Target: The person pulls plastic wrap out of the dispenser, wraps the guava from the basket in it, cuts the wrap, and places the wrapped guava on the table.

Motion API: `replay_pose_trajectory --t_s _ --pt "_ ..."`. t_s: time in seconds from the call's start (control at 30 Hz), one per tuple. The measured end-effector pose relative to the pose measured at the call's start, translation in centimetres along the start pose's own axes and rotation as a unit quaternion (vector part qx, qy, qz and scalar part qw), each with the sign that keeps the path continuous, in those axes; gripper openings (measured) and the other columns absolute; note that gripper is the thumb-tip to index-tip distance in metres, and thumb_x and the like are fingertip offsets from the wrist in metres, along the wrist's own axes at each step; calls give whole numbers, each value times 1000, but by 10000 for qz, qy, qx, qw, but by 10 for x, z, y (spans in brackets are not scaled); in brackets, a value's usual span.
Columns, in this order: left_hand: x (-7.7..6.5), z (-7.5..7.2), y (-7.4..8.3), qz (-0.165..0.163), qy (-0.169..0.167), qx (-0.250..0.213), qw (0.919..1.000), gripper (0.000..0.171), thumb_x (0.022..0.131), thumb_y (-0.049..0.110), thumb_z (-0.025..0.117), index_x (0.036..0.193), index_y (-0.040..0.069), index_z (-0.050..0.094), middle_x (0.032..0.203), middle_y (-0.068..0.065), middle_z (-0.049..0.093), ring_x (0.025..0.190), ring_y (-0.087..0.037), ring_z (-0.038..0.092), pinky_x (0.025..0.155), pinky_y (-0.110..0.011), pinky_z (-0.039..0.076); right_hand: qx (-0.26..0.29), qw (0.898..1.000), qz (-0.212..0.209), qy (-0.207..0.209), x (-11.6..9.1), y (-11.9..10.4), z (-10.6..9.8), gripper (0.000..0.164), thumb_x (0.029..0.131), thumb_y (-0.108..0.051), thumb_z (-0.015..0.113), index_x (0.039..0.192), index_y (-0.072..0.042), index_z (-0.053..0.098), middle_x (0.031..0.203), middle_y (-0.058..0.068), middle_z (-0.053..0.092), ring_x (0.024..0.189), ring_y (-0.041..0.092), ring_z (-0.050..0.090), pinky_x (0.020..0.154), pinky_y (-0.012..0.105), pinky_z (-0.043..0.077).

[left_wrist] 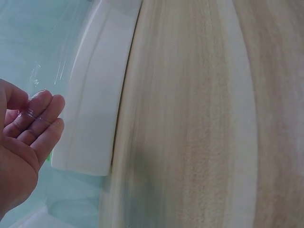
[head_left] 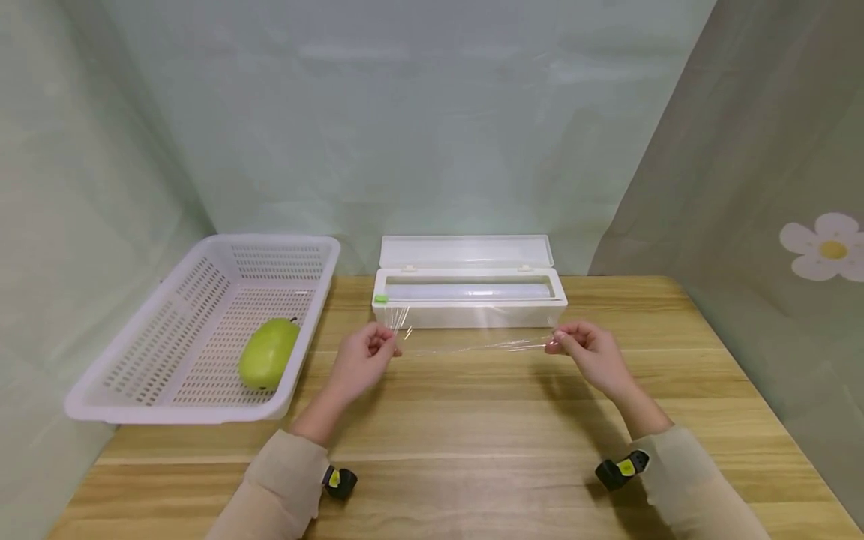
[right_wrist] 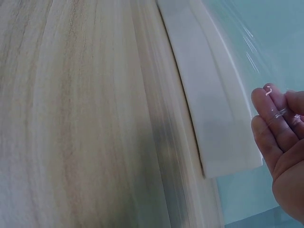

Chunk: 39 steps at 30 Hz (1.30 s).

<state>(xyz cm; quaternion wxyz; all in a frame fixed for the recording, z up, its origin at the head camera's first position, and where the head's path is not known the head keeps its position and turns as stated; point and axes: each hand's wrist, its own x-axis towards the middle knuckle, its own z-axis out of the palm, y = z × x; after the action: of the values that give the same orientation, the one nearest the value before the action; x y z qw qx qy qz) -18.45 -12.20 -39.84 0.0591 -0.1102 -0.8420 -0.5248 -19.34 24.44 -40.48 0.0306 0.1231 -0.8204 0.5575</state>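
Observation:
A sheet of clear plastic wrap (head_left: 472, 346) stretches between both hands, its far side running back to a white wrap dispenser box (head_left: 472, 315). My left hand (head_left: 365, 354) pinches the left corner between thumb and fingers, just in front of the box. At the right corner, my right hand (head_left: 592, 355) pinches the wrap the same way. The dispenser's lid (head_left: 466, 251) stands raised, and a roll of wrap (head_left: 467, 291) lies inside. A small green slide cutter (head_left: 381, 298) sits at the left end of the front edge. Both wrist views show the film lying over the fingers.
To the left stands a white perforated basket (head_left: 178, 412) with a green, pear-like fruit (head_left: 270, 354) in it. Everything rests on a wooden table (head_left: 466, 450). Pale curtains (head_left: 459, 120) close off the back and sides.

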Motion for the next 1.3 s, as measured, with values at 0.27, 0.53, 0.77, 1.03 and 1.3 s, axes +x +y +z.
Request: replay_pose_trajectory --t_s 0.27,0.53,0.77,1.03,1.3 --pt "1 1 -14 -82 -40 -10 10000 4 87 10 55 85 8 58 72 -7 64 64 -21 57 51 -23 44 102 9999 80 -18 -1 1 0 28 90 -18 54 98 8 57 86 24 64 77 16 66 74 40 50" --pt "-3 -3 -8 -19 -9 32 10000 6 87 12 54 83 11 58 73 -7 64 65 -24 57 51 -23 43 29 10000 -43 55 -4 -6 -2 28 90 -19 54 98 8 57 84 20 66 75 13 66 72 32 53" --pt "-6 -6 -1 24 4 51 10000 8 88 13 54 84 7 58 74 -7 65 63 -20 56 50 -23 42 -30 9997 -207 132 -5 -9 -5 27 89 -17 54 98 9 57 81 18 67 74 11 66 69 23 52" --pt "-9 -8 1 66 -95 172 9998 5 88 12 54 86 9 58 75 -6 65 61 -15 53 51 -23 42 16 9998 -209 69 -10 -8 -5 24 90 -15 53 98 8 58 82 19 66 75 15 67 70 24 52" --pt "-12 -7 0 110 -124 61 9998 5 87 10 55 85 7 58 74 -8 65 63 -15 54 51 -22 42 -35 9999 -52 134 -15 -6 -1 31 89 -20 54 99 9 57 81 16 67 75 13 67 70 20 51"
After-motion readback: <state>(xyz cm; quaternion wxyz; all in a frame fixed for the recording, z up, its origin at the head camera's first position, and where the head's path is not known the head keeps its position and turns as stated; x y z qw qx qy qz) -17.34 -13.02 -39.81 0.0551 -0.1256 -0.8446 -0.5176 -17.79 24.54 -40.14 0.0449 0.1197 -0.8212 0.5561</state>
